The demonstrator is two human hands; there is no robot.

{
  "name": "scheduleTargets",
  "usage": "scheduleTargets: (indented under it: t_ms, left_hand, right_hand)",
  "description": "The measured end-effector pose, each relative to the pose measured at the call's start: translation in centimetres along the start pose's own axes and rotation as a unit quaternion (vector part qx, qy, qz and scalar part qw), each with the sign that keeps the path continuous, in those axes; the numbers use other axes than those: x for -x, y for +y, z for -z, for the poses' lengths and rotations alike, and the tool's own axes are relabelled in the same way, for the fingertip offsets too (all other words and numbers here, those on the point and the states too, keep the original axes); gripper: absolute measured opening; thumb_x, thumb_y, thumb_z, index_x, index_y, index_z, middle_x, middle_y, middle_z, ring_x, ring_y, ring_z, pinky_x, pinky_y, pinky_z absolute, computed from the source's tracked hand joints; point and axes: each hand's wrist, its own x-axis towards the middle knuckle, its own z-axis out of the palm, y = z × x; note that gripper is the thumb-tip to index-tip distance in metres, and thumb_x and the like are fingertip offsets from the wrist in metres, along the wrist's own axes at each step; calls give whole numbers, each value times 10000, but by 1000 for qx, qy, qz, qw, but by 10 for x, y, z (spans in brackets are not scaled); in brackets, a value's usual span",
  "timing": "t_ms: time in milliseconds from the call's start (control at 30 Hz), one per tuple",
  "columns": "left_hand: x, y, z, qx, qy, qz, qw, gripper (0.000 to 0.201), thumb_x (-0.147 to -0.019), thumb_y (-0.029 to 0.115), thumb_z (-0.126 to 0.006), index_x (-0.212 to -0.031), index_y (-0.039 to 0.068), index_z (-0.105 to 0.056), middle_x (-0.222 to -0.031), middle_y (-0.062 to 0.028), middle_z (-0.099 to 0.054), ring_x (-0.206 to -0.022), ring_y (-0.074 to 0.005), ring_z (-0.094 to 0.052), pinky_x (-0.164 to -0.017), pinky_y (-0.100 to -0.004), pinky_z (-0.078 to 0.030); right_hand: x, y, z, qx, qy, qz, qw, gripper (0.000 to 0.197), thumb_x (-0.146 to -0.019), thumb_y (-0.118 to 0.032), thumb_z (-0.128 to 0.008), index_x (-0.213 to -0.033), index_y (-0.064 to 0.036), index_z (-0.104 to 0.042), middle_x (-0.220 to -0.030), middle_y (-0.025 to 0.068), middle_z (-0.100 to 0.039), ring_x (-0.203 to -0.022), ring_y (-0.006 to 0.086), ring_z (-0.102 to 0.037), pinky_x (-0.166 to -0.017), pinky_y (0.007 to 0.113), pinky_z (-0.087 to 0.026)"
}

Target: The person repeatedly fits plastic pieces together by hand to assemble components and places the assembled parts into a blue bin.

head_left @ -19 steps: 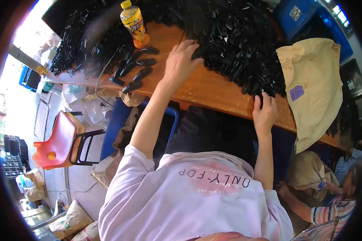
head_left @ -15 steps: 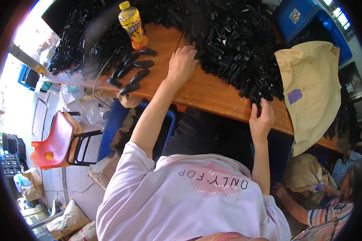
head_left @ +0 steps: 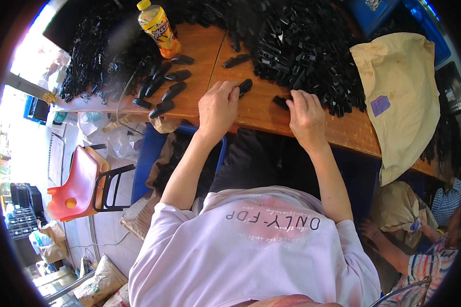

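Note:
My left hand (head_left: 218, 108) is above the front of the wooden table (head_left: 261, 111), its thumb and fingers closed on a small black plastic part (head_left: 245, 87). To the right, my right hand (head_left: 307, 116) has its fingers closed on another black plastic part (head_left: 281, 102), just in front of a large heap of black parts (head_left: 305, 51). One loose black part (head_left: 236, 61) lies on the wood beyond my left hand. Several more black parts (head_left: 174, 91) are laid out at the left, below a drink bottle (head_left: 159, 29) with a yellow cap.
Another dark heap (head_left: 100, 64) covers the table's left end. A tan cloth sack (head_left: 402, 102) hangs over the right edge, near a blue bin (head_left: 425, 33). A red chair (head_left: 76, 187) stands at the left. At the lower right, another person's arm (head_left: 392, 250) reaches toward a paper sack (head_left: 402, 207).
Both hands have come closer together: the left moved toward the table's front edge, the right moved left from the heap. Each now has a black part in its fingers.

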Motion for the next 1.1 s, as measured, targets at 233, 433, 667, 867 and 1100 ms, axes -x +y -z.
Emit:
scheduleTargets:
  t_ms: [233, 433, 667, 867, 1100]
  left_hand:
    - [-13, -25, 19, -131, 0, 14, 991, 170, -956, 182, -704, -1029, 59, -797, -1071, -140, -722, -1021, -385, -692, -884, -460, -553]
    - [-4, -15, 19, 60, 14, 132, 989, 229, -926, 176, -759, -1129, 76, -791, -1129, -118, -738, -1061, -339, -674, -917, -456, -525]
    - [21, -3, 24, 38, -116, -35, 992, 314, -841, 61, -812, -1155, 67, -805, -1047, -92, -755, -1011, -274, -703, -921, -413, -558]
    - [21, -14, 26, 152, -158, 24, 975, 352, -844, -12, -799, -1187, 67, -805, -1033, -98, -709, -833, -179, -710, -746, -323, -601]
    - [17, -10, 30, 97, -163, -5, 982, 357, -838, -17, -798, -1184, 71, -808, -1009, -95, -707, -872, -194, -726, -770, -323, -600]
  right_hand:
    - [4, -43, 0, -162, -36, 40, 985, 309, -832, -7, -828, -1113, -3, -699, -1094, 145, -727, -933, 354, -692, -806, 447, -578]
    - [15, -33, -1, -107, -57, -38, 992, 288, -857, -91, -843, -1096, 10, -719, -1133, 154, -700, -1020, 367, -682, -866, 450, -567]
    - [4, -29, 1, -182, -92, -70, 977, 234, -867, -103, -844, -1045, 4, -736, -1038, 141, -718, -973, 361, -700, -827, 448, -568]
    - [-1, -31, -9, -222, -97, -51, 969, 223, -852, -62, -846, -1036, 4, -739, -1018, 131, -728, -923, 349, -702, -796, 436, -564]
    - [-6, -34, -14, -251, -87, -43, 963, 208, -829, -47, -849, -993, 7, -733, -958, 126, -705, -880, 343, -679, -765, 438, -550]
